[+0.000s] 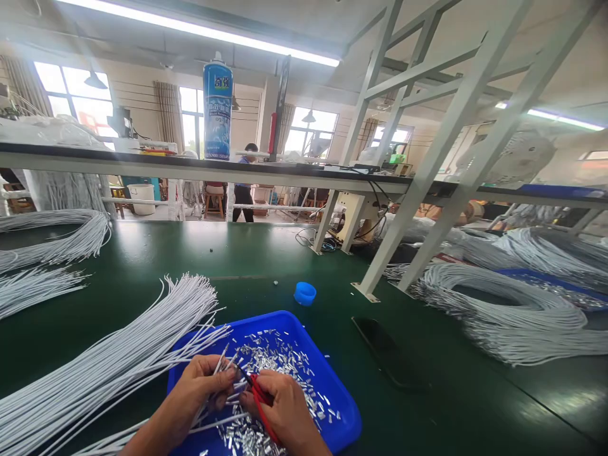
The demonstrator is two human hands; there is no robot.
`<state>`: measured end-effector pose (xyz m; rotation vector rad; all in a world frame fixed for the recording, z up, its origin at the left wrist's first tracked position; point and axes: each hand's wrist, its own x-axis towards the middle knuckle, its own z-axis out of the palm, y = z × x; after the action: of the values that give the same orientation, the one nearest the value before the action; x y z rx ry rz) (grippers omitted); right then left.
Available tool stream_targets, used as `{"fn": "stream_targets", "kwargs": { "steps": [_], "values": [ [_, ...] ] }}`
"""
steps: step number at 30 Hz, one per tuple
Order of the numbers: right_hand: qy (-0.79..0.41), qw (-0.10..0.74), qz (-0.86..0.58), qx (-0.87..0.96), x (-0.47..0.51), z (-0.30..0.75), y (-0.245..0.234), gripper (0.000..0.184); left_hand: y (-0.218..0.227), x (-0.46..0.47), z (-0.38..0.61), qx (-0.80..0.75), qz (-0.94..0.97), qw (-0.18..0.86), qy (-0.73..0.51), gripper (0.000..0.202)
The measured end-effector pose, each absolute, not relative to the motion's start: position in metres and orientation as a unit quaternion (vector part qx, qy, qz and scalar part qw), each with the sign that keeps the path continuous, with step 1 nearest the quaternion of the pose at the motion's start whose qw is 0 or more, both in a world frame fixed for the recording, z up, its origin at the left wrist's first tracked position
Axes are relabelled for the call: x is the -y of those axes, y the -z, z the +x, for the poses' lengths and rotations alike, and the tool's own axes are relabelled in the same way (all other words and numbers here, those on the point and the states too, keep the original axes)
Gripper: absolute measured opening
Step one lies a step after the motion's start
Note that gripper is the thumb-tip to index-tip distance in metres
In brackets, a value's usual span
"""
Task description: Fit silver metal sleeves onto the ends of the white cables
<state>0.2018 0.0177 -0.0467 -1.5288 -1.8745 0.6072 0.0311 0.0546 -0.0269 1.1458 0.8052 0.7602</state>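
Observation:
My left hand [202, 386] is closed around the ends of several white cords [118, 361] that fan out from a large bundle to the left. My right hand [280, 405] is closed on a red-handled tool [260, 399], its tip meeting the cord ends held by the left hand. Both hands hover over a blue tray [327, 380] filled with small shiny metal pieces [280, 361].
A blue cap [304, 293] and a dark phone [382, 348] lie on the green table beyond the tray. More white cord bundles [513, 310] lie right and far left. White frame legs [408, 234] stand on the table. A blue spray can [217, 107] sits on the shelf. A person stands in the background.

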Motion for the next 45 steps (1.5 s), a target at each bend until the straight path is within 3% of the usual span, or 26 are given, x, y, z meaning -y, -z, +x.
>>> {"fn": "stream_targets", "kwargs": {
  "steps": [4,6,9,12,14,17,19,23,25,29,35,38,45],
  "values": [
    [-0.215,0.309,-0.589,0.715,-0.021,0.214,0.039,0.038,0.029,-0.056,0.033,-0.372,0.491,0.7,-0.36,0.036],
    [-0.245,0.346,-0.601,0.678,-0.023,0.218,0.036,0.031,0.028,-0.056,0.033,-0.38,0.5,0.687,-0.365,0.037],
    [-0.396,0.46,-0.553,0.571,-0.023,0.214,0.035,0.03,0.026,-0.053,0.035,-0.382,0.549,0.65,-0.36,0.041],
    [-0.518,0.51,-0.485,0.486,-0.019,0.198,0.041,0.036,0.025,-0.049,0.036,-0.379,0.604,0.603,-0.358,0.042],
    [-0.482,0.525,-0.496,0.496,-0.016,0.19,0.045,0.032,0.024,-0.047,0.038,-0.387,0.642,0.564,-0.346,0.042],
    [-0.268,0.553,-0.524,0.589,-0.012,0.185,0.051,0.024,0.023,-0.046,0.039,-0.431,0.664,0.515,-0.33,0.042],
    [-0.213,0.56,-0.521,0.608,-0.011,0.186,0.051,0.023,0.021,-0.046,0.039,-0.442,0.659,0.512,-0.329,0.04],
    [-0.535,0.559,-0.47,0.425,-0.017,0.194,0.045,0.026,0.02,-0.046,0.037,-0.385,0.672,0.538,-0.333,0.028],
    [-0.634,0.571,-0.417,0.314,-0.021,0.2,0.041,0.031,0.021,-0.047,0.035,-0.378,0.663,0.555,-0.331,0.023],
    [-0.562,0.631,-0.435,0.311,-0.022,0.211,0.033,0.032,0.022,-0.049,0.033,-0.387,0.628,0.604,-0.302,0.026],
    [-0.483,0.548,-0.467,0.498,-0.014,0.203,0.03,0.026,0.022,-0.049,0.032,-0.365,0.657,0.604,-0.265,0.032],
    [-0.425,0.542,-0.504,0.521,-0.012,0.198,0.032,0.024,0.022,-0.05,0.032,-0.352,0.668,0.597,-0.272,0.033],
    [-0.413,0.499,-0.515,0.561,-0.017,0.206,0.039,0.026,0.015,-0.057,0.033,-0.385,0.596,0.62,-0.334,0.026]
  ]
}}
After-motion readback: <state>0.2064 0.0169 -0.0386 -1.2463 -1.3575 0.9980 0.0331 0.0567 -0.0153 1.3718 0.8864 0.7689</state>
